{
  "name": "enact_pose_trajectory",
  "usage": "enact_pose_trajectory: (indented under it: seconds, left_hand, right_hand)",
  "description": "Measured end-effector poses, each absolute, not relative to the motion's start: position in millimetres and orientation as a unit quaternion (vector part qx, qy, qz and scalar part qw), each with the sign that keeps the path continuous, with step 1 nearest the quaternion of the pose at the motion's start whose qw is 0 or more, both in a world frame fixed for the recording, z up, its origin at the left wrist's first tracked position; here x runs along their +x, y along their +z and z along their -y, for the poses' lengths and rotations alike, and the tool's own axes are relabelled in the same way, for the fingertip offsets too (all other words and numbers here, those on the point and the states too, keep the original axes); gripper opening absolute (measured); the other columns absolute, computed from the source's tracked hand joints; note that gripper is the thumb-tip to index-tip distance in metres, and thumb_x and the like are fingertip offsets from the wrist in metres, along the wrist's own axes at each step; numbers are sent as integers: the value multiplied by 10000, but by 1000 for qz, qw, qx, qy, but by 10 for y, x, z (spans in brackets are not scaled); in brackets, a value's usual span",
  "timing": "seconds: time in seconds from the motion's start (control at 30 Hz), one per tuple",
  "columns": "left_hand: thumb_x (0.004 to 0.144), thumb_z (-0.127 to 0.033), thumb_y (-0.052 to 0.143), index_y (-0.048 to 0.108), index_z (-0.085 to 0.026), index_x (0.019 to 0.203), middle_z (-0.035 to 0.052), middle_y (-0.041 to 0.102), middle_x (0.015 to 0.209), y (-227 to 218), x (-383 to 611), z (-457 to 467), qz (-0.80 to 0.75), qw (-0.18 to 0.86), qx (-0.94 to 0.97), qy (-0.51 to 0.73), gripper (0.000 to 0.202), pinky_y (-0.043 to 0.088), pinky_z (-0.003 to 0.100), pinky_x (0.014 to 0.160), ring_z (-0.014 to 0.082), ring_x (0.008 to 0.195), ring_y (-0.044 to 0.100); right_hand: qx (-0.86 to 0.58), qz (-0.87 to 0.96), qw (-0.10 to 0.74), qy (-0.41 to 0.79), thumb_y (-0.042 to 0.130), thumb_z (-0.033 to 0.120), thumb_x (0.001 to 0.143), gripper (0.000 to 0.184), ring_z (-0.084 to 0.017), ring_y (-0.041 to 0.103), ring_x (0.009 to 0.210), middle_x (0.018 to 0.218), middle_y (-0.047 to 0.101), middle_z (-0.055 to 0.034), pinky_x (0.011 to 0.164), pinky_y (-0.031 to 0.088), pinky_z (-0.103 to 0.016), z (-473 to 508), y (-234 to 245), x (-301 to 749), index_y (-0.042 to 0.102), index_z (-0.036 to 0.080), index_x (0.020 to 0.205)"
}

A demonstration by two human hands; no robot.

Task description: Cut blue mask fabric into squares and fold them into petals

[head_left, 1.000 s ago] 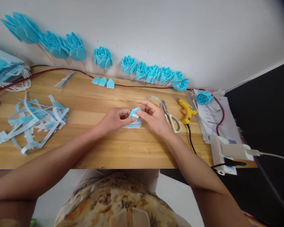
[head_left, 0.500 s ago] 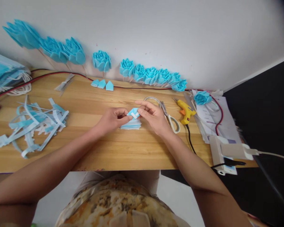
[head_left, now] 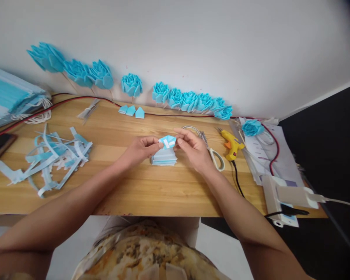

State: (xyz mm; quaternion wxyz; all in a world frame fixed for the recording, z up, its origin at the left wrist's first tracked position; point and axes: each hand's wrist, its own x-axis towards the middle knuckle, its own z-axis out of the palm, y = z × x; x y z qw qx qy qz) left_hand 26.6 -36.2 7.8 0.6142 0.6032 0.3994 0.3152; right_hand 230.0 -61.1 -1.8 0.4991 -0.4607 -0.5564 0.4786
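A small folded piece of light blue fabric (head_left: 168,140) with white strips on its face is held up above the table. My left hand (head_left: 140,152) pinches its left edge between thumb and fingers. At its right corner, the thumb and forefinger of my right hand (head_left: 194,151) are closed, while other fingers stay raised. Directly below lies a stack of pale blue and white pieces (head_left: 164,158). Behind my right hand are scissors (head_left: 217,159) and a roll of tape (head_left: 192,128), both partly hidden by it.
Blue fabric flowers (head_left: 132,84) on sticks lean along the wall. Three folded petals (head_left: 139,113) lie behind my hands. Cut strips (head_left: 51,159) heap at left, near a pile of masks (head_left: 14,95). To the right are a yellow glue gun (head_left: 232,144) and a power strip (head_left: 271,198).
My view has shifted slightly, so the table sits lower and to the right. The right fingers have slid from the piece's face to its right corner, uncovering more of it.
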Motion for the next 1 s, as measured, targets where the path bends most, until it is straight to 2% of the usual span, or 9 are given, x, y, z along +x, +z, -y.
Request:
enact_pose_trajectory:
  seconds: [0.13,0.27,0.37,0.5,0.7,0.87,1.0]
  left_hand:
    - [745,-485,691,597,-160,679,-66,436,495,116,268,362,-403,631,588,307,345,315,210,471,65,468,355]
    - [739,-461,693,604,-153,690,-73,438,506,113,279,356,-408,617,583,335,324,306,206,480,58,475,345]
    - [751,-448,685,600,-148,691,-53,500,564,55,295,361,-410,608,587,342,317,328,201,511,62,515,398]
    - [769,-446,659,624,-144,728,-23,562,633,10,318,403,-409,594,613,321,307,351,207,538,80,563,454]
    - [804,-423,619,621,-145,737,-23,541,625,52,305,424,-394,581,644,304,285,331,209,529,81,556,435]
    - [804,-434,621,609,-147,729,-24,527,619,14,289,401,-401,584,634,310,298,343,208,521,85,555,438]
    - [803,-439,626,599,-153,718,-27,524,610,2,290,399,-408,577,634,312,299,348,209,521,86,550,439]
  right_hand:
    - [-467,574,478,473,657,383,858,364,-173,643,908,1067,662,-39,803,577,-342,611,-32,2314,640,273,1204]
    - [-463,546,485,502,575,459,920,350,-173,640,868,1004,648,-38,748,583,-337,617,-45,2316,634,291,1221]
    - [-443,542,475,533,626,480,890,413,-150,625,804,907,624,-18,724,567,-305,628,-58,2286,621,279,1251]
    - [-437,555,444,551,736,406,803,522,-112,587,717,869,631,6,667,526,-254,648,-72,2222,587,252,1280]
    - [-421,579,440,543,706,296,817,463,-95,583,711,850,646,16,647,497,-228,661,-48,2202,580,223,1257]
    - [-426,582,436,538,708,305,821,463,-104,588,688,766,597,38,633,502,-240,630,-45,2238,580,234,1260]
    - [-433,559,454,542,716,364,821,458,-102,602,694,774,574,42,637,499,-242,605,-69,2264,599,249,1248]
